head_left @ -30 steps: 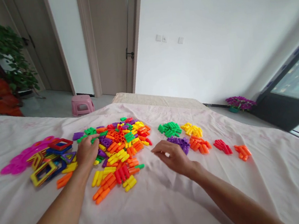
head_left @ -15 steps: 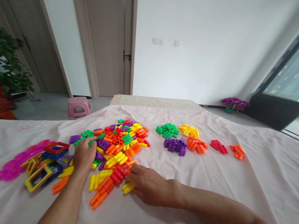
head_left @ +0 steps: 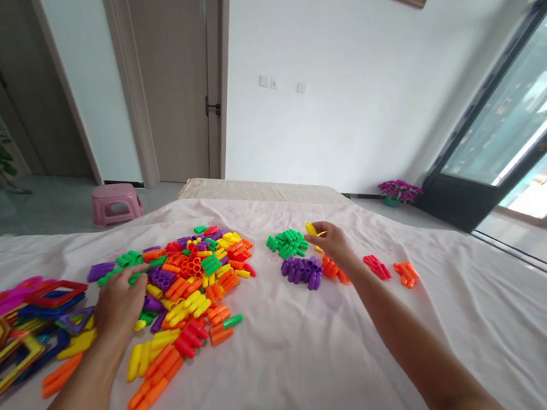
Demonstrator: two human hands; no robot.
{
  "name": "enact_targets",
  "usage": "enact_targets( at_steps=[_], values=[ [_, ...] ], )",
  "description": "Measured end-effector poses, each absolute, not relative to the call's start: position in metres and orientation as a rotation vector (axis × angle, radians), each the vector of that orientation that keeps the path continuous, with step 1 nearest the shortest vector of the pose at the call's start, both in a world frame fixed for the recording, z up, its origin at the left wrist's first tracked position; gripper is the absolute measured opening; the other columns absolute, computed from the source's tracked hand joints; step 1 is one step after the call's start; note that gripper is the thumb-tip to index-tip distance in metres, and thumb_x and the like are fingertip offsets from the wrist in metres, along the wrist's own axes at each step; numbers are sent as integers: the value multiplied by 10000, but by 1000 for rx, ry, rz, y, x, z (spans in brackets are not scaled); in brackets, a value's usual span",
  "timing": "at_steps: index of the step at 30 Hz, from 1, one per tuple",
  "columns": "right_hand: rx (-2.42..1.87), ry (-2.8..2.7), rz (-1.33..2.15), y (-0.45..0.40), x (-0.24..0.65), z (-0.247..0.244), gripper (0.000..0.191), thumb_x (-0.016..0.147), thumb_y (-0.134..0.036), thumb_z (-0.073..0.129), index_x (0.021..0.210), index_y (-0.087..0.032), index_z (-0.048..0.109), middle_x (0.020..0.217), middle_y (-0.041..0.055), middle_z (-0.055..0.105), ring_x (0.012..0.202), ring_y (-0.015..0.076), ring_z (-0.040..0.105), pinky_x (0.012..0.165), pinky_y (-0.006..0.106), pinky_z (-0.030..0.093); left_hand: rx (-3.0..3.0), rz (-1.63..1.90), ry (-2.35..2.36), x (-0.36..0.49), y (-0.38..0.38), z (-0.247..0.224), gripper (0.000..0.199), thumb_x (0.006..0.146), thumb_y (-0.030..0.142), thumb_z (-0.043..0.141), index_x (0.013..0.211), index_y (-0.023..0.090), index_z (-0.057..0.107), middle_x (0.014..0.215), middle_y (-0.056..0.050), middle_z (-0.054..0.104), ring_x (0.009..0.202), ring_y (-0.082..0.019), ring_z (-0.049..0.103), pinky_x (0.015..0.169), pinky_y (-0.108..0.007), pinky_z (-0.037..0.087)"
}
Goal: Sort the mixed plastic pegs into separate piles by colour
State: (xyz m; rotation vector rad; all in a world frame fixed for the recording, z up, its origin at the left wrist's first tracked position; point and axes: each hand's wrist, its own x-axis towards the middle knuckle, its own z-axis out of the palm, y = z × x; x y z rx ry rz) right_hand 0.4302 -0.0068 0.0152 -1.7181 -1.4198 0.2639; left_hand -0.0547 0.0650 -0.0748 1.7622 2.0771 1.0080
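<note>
Yellow plastic piece (head_left: 311, 229) shows at the fingertips of the right hand (head_left: 331, 239), bright and glossy, mostly covered by the fingers, so its full shape cannot be told. Thumb and fingers are pinched on it, raised a little over the small groups at the right. Beneath that hand, a bit of yellow and part of an orange cluster (head_left: 333, 268) show. Just left of them lie a green cluster (head_left: 287, 243), with its pieces heaped together, and a purple cluster (head_left: 303, 272), whose round ends stand out. A red group (head_left: 377, 267) and a smaller orange group (head_left: 406, 274) lie farther right, apart from each other.

The left hand (head_left: 120, 298), well apart from the right, reaches over the left side of the mixed pile (head_left: 191, 269); whether its fingers grip anything cannot be told. That pile mingles red, orange, yellow, green and purple pieces, many like short rounded tubes joined side by side, some showing open round holes. At its near edge, orange pieces (head_left: 153, 385) stretch out beside a red piece (head_left: 192, 339). Everything rests on a pale, wrinkled cloth (head_left: 286, 378).
</note>
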Motion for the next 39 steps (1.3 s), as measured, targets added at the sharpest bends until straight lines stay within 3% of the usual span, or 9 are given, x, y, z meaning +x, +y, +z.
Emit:
enact_targets(
  at_steps=[6,11,18,22,25,28,31,36,39],
  values=[
    [-2291,-1266,-13,15,507,-1,446,765,-465,700,1100,-171,727,999,80,721,878,231,664,692,297,449,1763,1002,2054,-54,65,-74,383,894,399,466,1153,260,713,1220,-107,670,1093,-318,625,886,-432,502],
    [-2419,-1196,-56,21,513,-5,515,772,-476,697,1203,-193,701,1110,104,710,988,262,660,726,308,454,1752,1063,2060,-54,64,-75,377,875,379,478,1135,257,722,1144,-87,699,1039,-290,643,884,-402,515],
    [-1669,-1383,-128,1,422,9,327,884,-445,590,989,-184,755,923,75,717,760,187,619,743,321,480,1739,1141,2046,-51,62,-72,366,856,356,484,1097,245,736,1166,-85,692,1108,-292,621,984,-418,483],
    [-1294,-1838,156,-36,325,12,193,916,-353,621,907,-204,744,848,46,702,768,171,629,721,291,488,1741,1141,2043,-51,61,-71,372,858,360,478,1103,248,734,1179,-92,680,1135,-297,611,1002,-427,473],
    [-1056,-2175,359,-62,263,7,182,968,-326,588,1013,-213,724,938,53,718,857,165,643,780,283,494,1746,1137,2038,-51,61,-71,380,855,355,476,1119,251,729,1175,-88,683,1142,-294,606,1003,-424,468],
    [-1012,-2447,281,-76,219,-2,335,971,-443,580,1188,-203,668,1072,88,707,957,200,621,849,321,477,1747,1133,2039,-51,60,-70,385,856,354,478,1130,253,728,1182,-82,687,1135,-285,608,994,-409,469],
    [-1134,-2580,88,-78,190,-9,500,911,-595,597,1221,-207,650,1047,94,695,929,233,588,792,343,463,1752,1126,2035,-51,59,-70,386,856,350,482,1134,249,730,1192,-84,689,1125,-280,615,982,-395,472],
    [-1236,-2562,-13,-79,175,-16,393,912,-561,612,1145,-251,676,987,61,691,914,224,578,779,334,455,1787,1093,2025,-51,57,-67,394,883,360,463,1145,230,727,1177,-101,690,1109,-280,616,958,-390,474],
    [-1160,-2447,114,-82,187,-13,319,930,-474,618,1157,-257,669,1078,49,693,959,198,610,827,318,478,1773,984,2054,-52,58,-66,415,878,380,482,1190,231,712,1157,-92,694,1002,-278,632,847,-382,498]
  ],
)
